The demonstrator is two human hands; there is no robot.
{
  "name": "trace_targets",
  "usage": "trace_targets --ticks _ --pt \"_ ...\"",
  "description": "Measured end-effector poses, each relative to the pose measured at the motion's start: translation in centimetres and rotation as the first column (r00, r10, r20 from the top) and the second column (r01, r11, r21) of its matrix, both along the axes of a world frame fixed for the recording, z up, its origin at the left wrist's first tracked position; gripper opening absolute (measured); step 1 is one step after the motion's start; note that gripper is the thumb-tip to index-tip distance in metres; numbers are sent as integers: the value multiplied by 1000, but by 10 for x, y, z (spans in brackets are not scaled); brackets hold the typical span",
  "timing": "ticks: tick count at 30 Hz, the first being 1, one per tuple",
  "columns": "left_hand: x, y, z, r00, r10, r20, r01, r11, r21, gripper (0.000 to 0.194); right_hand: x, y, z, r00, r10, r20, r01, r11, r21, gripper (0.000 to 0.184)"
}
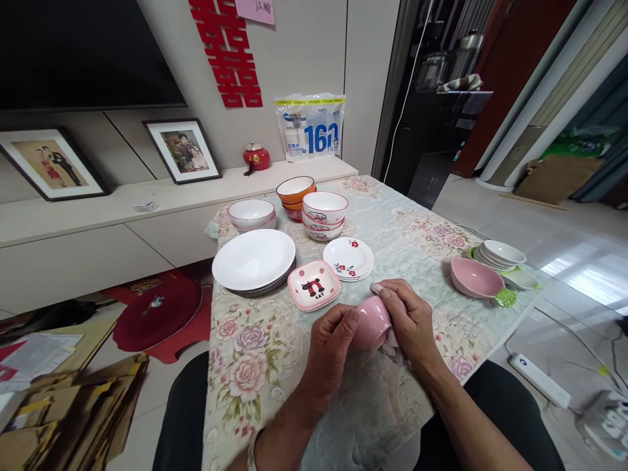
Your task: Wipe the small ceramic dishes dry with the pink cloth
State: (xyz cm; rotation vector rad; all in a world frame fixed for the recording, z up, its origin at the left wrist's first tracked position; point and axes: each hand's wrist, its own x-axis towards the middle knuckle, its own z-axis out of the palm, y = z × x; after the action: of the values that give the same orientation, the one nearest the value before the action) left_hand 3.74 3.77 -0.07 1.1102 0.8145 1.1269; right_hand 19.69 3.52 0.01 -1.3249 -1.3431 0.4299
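A small glossy pink bowl (371, 322) is tilted on its side above the near part of the table, its rounded outside facing me. My left hand (330, 343) grips its left edge between thumb and fingers. Against the right side of the bowl, my right hand (408, 317) presses a pale pinkish cloth (392, 345), which is mostly hidden under the palm and fingers. Just beyond the hands lie a square pink-rimmed cat dish (314, 286) and a short stack of small floral plates (348, 258).
Large white plates (254, 259) are stacked at the left. Behind stand white bowls (252, 213), orange bowls (296, 190) and patterned bowls (325, 208). To the right, a pink leaf-shaped bowl (475, 277) and small stacked bowls (500, 252) sit near the edge of the flowered tablecloth (255, 366).
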Motion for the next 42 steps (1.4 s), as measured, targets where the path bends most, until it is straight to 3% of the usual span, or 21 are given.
trace_targets --ticks 9,13,16,21,25,28,30,37,40,42 --pt "-5 9 3 995 -57 -84 59 998 15 33 -5 -8 6 981 -88 172 60 985 162 15" --pt "-7 11 4 996 -87 -7 86 995 -55 30 -14 -15 12 945 -25 327 -75 954 289 19" --pt "-3 9 0 997 -46 67 53 993 -103 30 -12 -9 7 963 14 269 -73 975 211 19" --pt "0 8 -6 997 81 -15 -81 995 -60 36 -3 7 -9 999 25 48 -23 998 -58 24" --pt "-3 10 -3 1000 29 -1 -29 997 -68 33 -6 -4 1 998 18 67 -22 998 54 20" --pt "-4 10 -1 999 -48 4 48 997 -59 30 -7 -15 13 978 79 194 -116 976 187 21" --pt "-3 10 -1 997 -68 41 71 994 -79 29 -3 -13 14 971 105 216 -148 970 193 21" --pt "1 10 -3 993 -21 114 38 989 -146 32 10 4 -6 995 -96 -1 96 995 4 18" --pt "0 10 -2 991 -25 129 45 986 -160 32 0 -7 1 992 -83 97 71 990 125 18" --pt "-1 11 -1 989 -33 147 57 985 -165 32 -6 -14 8 978 14 207 -55 979 196 20"
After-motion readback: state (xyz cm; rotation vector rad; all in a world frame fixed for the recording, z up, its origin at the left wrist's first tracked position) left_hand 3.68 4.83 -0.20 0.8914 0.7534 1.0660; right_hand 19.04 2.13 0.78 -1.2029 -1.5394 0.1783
